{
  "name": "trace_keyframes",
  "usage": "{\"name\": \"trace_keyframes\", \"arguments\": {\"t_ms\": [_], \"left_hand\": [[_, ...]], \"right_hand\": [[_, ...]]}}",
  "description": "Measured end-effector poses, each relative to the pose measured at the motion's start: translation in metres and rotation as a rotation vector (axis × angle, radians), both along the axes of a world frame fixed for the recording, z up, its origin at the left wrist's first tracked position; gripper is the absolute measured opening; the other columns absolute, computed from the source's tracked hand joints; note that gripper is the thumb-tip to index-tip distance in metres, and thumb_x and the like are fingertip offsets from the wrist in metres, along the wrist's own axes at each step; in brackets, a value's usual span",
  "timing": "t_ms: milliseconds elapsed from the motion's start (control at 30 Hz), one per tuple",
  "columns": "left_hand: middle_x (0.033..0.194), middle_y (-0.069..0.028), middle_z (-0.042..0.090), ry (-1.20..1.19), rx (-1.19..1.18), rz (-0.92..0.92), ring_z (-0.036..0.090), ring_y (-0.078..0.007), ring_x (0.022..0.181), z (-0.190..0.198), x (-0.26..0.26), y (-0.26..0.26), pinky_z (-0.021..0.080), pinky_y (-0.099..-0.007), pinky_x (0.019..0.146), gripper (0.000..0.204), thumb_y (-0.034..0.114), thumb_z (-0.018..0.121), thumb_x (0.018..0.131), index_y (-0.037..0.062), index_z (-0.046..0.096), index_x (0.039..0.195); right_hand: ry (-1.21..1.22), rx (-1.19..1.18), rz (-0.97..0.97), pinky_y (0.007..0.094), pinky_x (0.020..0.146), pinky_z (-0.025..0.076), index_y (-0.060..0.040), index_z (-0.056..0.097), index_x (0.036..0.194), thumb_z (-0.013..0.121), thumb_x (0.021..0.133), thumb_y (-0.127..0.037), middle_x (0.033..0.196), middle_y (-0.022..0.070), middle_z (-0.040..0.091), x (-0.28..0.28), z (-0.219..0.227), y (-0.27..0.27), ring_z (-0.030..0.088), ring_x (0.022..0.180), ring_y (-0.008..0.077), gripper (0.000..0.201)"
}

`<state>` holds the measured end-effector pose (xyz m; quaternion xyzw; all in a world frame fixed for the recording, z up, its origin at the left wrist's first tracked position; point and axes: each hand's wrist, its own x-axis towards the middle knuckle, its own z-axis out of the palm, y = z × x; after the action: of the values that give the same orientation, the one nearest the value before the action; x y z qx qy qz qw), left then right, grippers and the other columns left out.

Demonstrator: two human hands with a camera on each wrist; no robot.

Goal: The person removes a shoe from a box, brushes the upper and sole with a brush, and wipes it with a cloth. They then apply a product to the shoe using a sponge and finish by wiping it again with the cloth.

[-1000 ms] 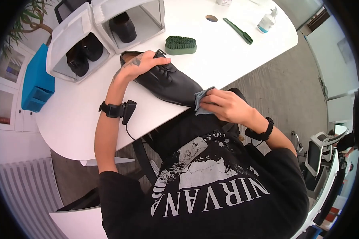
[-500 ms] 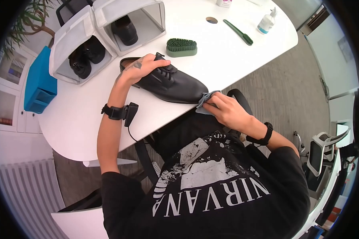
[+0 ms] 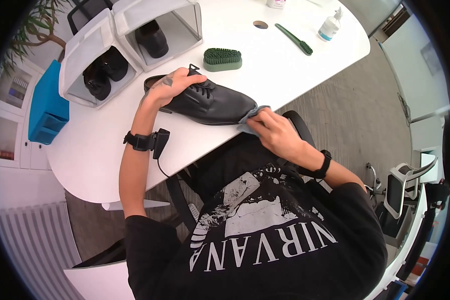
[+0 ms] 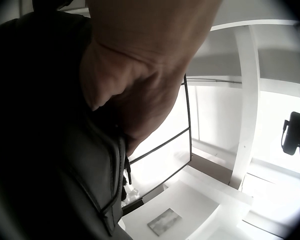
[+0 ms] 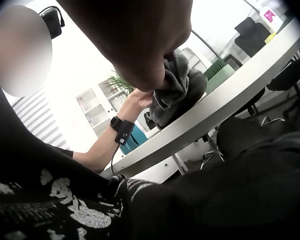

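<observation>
One black shoe (image 3: pixel 212 107) | left hand (image 3: pixel 171 89) grips it near laces (image 3: pixel 202 90) | right hand (image 3: pixel 279 133) pinches grey-blue cloth (image 3: pixel 248 120) at toe (image 3: pixel 246 106)

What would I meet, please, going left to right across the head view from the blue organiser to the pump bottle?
Blue organiser, pair of black shoes in the left white box, single black shoe in the right white box, green block brush, long-handled green brush, pump bottle.

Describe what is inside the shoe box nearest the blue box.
Two black shoes sit side by side in the shoe box. Anything behind or beneath them is covered by the shoes and cannot be seen.
</observation>
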<state>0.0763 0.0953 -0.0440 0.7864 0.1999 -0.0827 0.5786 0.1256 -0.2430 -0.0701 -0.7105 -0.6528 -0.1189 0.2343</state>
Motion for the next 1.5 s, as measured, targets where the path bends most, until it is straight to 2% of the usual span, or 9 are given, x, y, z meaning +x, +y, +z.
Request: {"name": "trace_keyframes", "arguments": {"t_ms": [200, 500, 733, 933, 1067, 1167, 1300, 1433, 1500], "left_hand": [[0.095, -0.0006, 0.062, 0.063, 0.181, 0.002, 0.056, -0.0072, 0.086, -0.002, 0.004, 0.007, 0.045, -0.0243, 0.073, 0.043, 0.044, 0.082, 0.095, 0.0043, 0.065, 0.101], [0.093, -0.0005, 0.061, -0.016, 0.064, -0.05, 0.054, -0.007, 0.08, -0.028, 0.009, 0.023, 0.043, -0.0242, 0.068, 0.044, 0.042, 0.082, 0.095, 0.0019, 0.065, 0.1], [0.095, 0.0009, 0.062, -0.003, 0.001, -0.035, 0.053, -0.0053, 0.085, -0.006, 0.002, 0.005, 0.043, -0.0239, 0.071, 0.04, 0.041, 0.08, 0.098, 0.0029, 0.066, 0.097], [0.086, 0.0025, 0.045, -0.1, 0.012, -0.108, 0.04, -0.0087, 0.079, -0.022, 0.009, 0.015, 0.036, -0.0263, 0.065, 0.052, 0.05, 0.082, 0.094, 0.0031, 0.059, 0.091], [0.084, 0.004, 0.049, -0.059, 0.092, -0.117, 0.043, -0.0075, 0.077, -0.011, 0.003, 0.014, 0.037, -0.0257, 0.065, 0.049, 0.048, 0.082, 0.094, 0.0031, 0.062, 0.091], [0.084, 0.0058, 0.057, -0.049, 0.039, -0.115, 0.049, -0.0052, 0.077, -0.006, 0.002, 0.007, 0.04, -0.0253, 0.066, 0.039, 0.042, 0.081, 0.096, 0.0058, 0.067, 0.09], [0.084, 0.0054, 0.057, -0.054, 0.147, -0.057, 0.049, -0.0053, 0.077, -0.009, 0.005, 0.01, 0.04, -0.0252, 0.066, 0.04, 0.042, 0.082, 0.096, 0.0058, 0.066, 0.089], [0.085, 0.0045, 0.061, -0.022, 0.042, -0.047, 0.054, -0.005, 0.081, -0.005, 0.004, 0.006, 0.042, -0.0237, 0.069, 0.04, 0.04, 0.082, 0.096, 0.0039, 0.068, 0.089], [0.08, 0.0036, 0.052, -0.11, -0.081, -0.151, 0.044, -0.0074, 0.076, -0.014, 0.005, 0.007, 0.037, -0.0287, 0.063, 0.049, 0.047, 0.08, 0.095, 0.0044, 0.062, 0.081]], "right_hand": [[-0.03, 0.009, 0.052, 0.0379, 0.076, 0.058, 0.0073, 0.071, 0.117, 0.068, 0.078, 0.002, 0.102, 0.0109, 0.053, 0.013, -0.012, -0.003, 0.061, 0.097, 0.0284, 0.04], [-0.024, 0.019, 0.123, 0.0384, 0.077, 0.06, 0.005, 0.07, 0.114, 0.068, 0.077, 0.0, 0.103, 0.0107, 0.057, 0.011, -0.011, 0.014, 0.064, 0.097, 0.0276, 0.037], [0.42, 0.119, -0.446, 0.042, 0.085, 0.059, -0.0032, 0.08, 0.11, 0.072, 0.081, 0.01, 0.104, 0.0148, 0.069, 0.081, -0.004, -0.022, 0.07, 0.094, 0.0344, 0.033], [0.426, 0.014, -0.029, 0.0413, 0.09, 0.058, -0.0017, 0.076, 0.118, 0.07, 0.079, 0.008, 0.108, 0.0141, 0.066, 0.038, 0.01, 0.025, 0.068, 0.104, 0.0348, 0.041], [0.264, -0.035, 0.106, 0.0433, 0.092, 0.058, 0.0007, 0.074, 0.115, 0.068, 0.076, 0.007, 0.106, 0.0161, 0.063, 0.033, 0.015, 0.052, 0.066, 0.106, 0.036, 0.041], [0.407, -0.013, -0.018, 0.0457, 0.093, 0.057, 0.0016, 0.074, 0.111, 0.066, 0.073, 0.008, 0.103, 0.0168, 0.063, 0.062, 0.012, 0.078, 0.066, 0.104, 0.0377, 0.039], [0.285, -0.121, 0.286, 0.0442, 0.096, 0.058, 0.0019, 0.075, 0.107, 0.067, 0.071, 0.008, 0.105, 0.0148, 0.067, 0.025, 0.015, 0.059, 0.067, 0.107, 0.0361, 0.037], [0.368, 0.037, -0.019, 0.0432, 0.094, 0.058, 0.0025, 0.074, 0.111, 0.065, 0.076, 0.005, 0.105, 0.018, 0.068, 0.064, 0.011, 0.08, 0.068, 0.103, 0.0394, 0.036], [0.362, -0.016, 0.061, 0.0433, 0.094, 0.058, 0.0021, 0.075, 0.11, 0.066, 0.075, 0.006, 0.105, 0.0181, 0.067, 0.054, 0.009, 0.076, 0.067, 0.106, 0.0385, 0.036]]}}
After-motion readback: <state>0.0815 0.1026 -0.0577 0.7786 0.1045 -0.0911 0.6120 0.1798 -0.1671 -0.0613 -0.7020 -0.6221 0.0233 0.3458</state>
